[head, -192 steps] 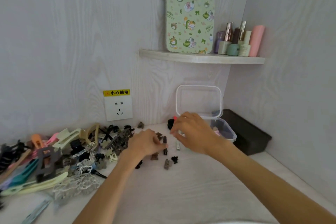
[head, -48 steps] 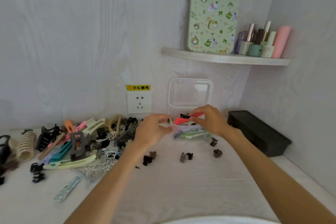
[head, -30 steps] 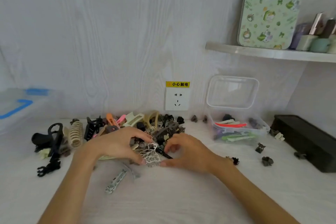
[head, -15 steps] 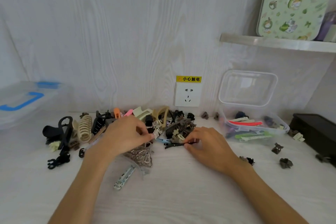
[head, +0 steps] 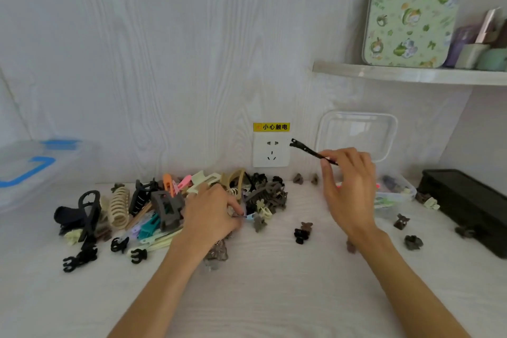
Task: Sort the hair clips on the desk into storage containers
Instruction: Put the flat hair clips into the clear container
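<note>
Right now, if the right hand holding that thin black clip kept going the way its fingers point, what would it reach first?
Probably the clear lid leaning against the wall, above the open clear container. The right hand pinches the thin black clip; depth is unclear.

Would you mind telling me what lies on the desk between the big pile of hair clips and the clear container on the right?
In the head view, two small dark claw clips lie between the pile and the clear container.
</note>
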Action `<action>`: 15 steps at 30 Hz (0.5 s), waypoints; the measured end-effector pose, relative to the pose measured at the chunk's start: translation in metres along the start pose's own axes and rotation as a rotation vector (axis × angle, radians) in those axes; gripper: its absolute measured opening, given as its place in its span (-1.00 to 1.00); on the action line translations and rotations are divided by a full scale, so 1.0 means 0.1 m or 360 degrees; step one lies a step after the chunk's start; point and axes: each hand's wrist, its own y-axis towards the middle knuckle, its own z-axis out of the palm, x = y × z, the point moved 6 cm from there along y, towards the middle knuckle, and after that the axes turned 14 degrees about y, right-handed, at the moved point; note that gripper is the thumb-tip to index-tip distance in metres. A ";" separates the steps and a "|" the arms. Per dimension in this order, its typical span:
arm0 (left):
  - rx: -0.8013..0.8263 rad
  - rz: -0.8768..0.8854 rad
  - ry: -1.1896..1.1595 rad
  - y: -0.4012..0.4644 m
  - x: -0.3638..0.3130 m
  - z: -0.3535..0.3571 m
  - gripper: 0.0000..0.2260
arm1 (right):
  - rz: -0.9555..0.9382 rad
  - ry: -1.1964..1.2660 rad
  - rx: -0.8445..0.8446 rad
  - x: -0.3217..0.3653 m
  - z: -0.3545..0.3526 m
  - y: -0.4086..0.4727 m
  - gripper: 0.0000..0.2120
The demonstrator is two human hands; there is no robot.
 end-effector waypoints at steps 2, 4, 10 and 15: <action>-0.0080 -0.0006 -0.0026 0.00 0.04 -0.03 -0.88 | 0.0018 -0.0092 -0.0150 -0.13 -0.22 0.10 -0.81; -0.0237 0.0001 -0.0171 0.00 0.11 -0.12 -0.89 | 0.0033 -0.0258 -0.0167 -0.29 -0.39 0.16 -0.82; -0.0661 0.0027 -0.1129 0.02 -0.28 -0.41 -0.88 | 0.0535 -0.0502 0.0244 -0.90 -0.45 0.06 -0.84; -0.0573 0.0339 -0.0958 0.32 -1.19 -0.37 -0.80 | 0.0735 -0.0486 0.0257 -1.00 -0.43 -0.06 -0.70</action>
